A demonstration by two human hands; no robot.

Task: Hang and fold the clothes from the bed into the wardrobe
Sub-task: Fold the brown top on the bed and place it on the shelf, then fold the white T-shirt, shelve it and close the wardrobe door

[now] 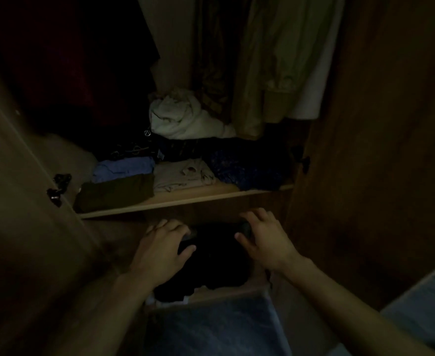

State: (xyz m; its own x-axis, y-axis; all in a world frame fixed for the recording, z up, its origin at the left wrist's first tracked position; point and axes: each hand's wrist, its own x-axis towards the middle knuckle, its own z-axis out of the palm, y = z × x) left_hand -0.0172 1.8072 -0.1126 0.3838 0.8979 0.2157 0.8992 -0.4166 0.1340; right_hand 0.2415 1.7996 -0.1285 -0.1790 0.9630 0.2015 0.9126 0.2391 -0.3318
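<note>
Both hands, left hand [163, 249] and right hand [264, 237], curl their fingers round the dark folded garment [216, 258] between them, low centre, below the shelf [185, 201].

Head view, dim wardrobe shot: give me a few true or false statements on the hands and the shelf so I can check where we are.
1. Both hands grip a black garment below the shelf. True.
2. The left hand reaches up to the hanging clothes. False: it is low, on the black garment.
3. An olive folded piece lies at the shelf's front left. True.
4. The crumpled white cloth hangs on a hanger. False: it lies on the dark pile at the back.
5. The right hand is idle. False: its fingers curl on the garment.
</note>
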